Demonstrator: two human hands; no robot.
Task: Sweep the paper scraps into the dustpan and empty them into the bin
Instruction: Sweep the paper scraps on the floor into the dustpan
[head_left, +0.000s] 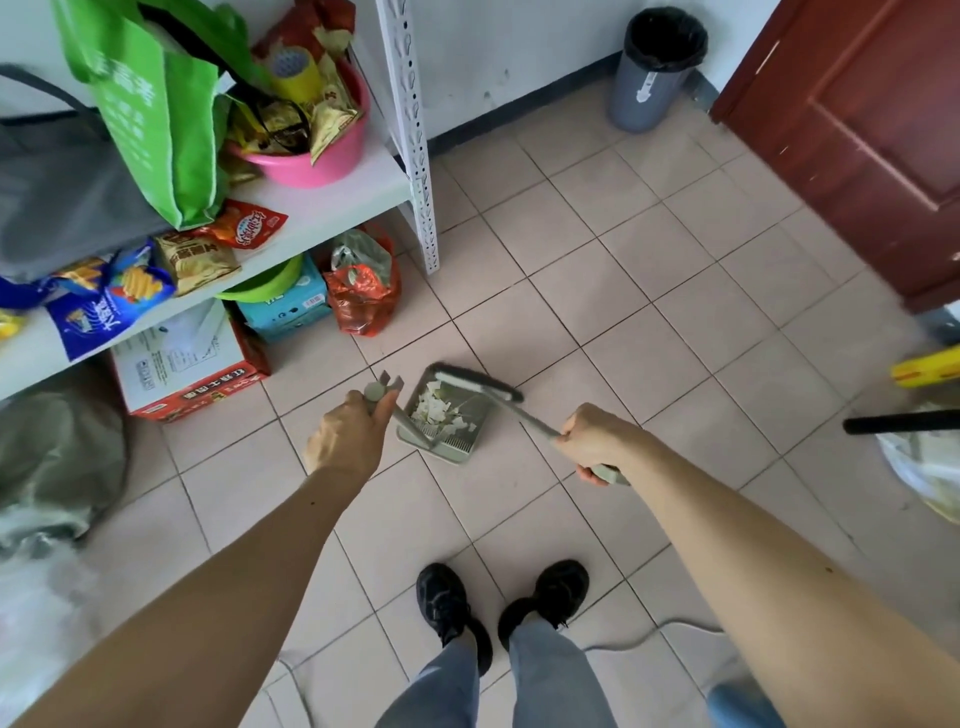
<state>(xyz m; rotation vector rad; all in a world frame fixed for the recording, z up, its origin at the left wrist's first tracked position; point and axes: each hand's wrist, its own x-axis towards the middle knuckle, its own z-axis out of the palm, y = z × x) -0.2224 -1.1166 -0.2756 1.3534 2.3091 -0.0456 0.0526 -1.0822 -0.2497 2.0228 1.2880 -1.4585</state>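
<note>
A pale green dustpan (470, 441) rests on the tiled floor in front of me, with a heap of white paper scraps (436, 410) inside it. My left hand (348, 434) grips the top of the dustpan's upright handle. My right hand (597, 441) is closed around the long handle of a broom (480, 385), whose dark bristled head lies across the pan's open mouth. The grey bin (652, 78) with a black liner stands against the far wall, beside the door.
A white metal shelf unit (415, 156) at the left holds bags, snack packets and a pink basin, with boxes underneath. A brown door (857, 130) is at the far right. My shoes (498, 603) stand just behind the dustpan. A black bar and bags sit at the right edge.
</note>
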